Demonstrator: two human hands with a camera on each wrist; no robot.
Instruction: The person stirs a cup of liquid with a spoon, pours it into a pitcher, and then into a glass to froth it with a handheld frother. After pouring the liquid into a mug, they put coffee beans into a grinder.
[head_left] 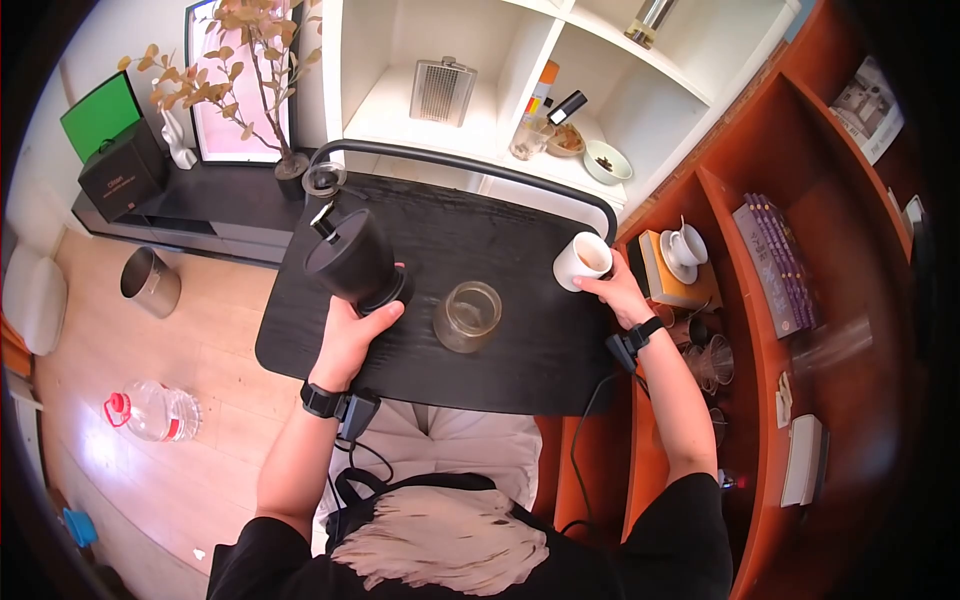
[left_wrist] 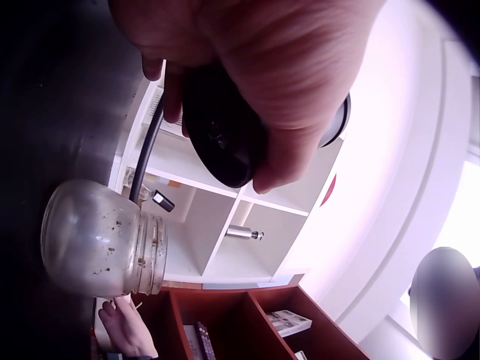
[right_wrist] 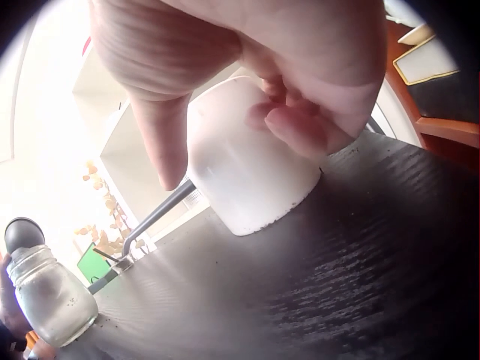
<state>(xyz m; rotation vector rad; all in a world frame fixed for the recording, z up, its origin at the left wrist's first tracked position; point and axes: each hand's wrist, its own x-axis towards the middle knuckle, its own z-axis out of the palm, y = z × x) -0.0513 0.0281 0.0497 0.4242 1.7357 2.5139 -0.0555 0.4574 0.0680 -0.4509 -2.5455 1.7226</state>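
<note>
My left hand (head_left: 349,338) grips a black hand coffee grinder (head_left: 350,255) with a metal crank on top, tilted over the left part of the black table (head_left: 520,375). In the left wrist view the grinder's dark round underside (left_wrist: 221,142) shows beneath the palm. My right hand (head_left: 622,292) holds a white cup (head_left: 577,264) at the table's right side, thumb on one side and fingers on the other. Something brown lies inside the cup. Between the hands an open glass jar (head_left: 468,318) stands upright; its threaded neck and brown specks show in the left wrist view.
A small glass vessel (head_left: 324,180) stands at the table's far left corner. A black rail (head_left: 470,160) runs along the back edge. Behind are white shelves with a flask (head_left: 443,92) and a bowl (head_left: 607,162). Reddish shelves with books (head_left: 775,262) stand on the right.
</note>
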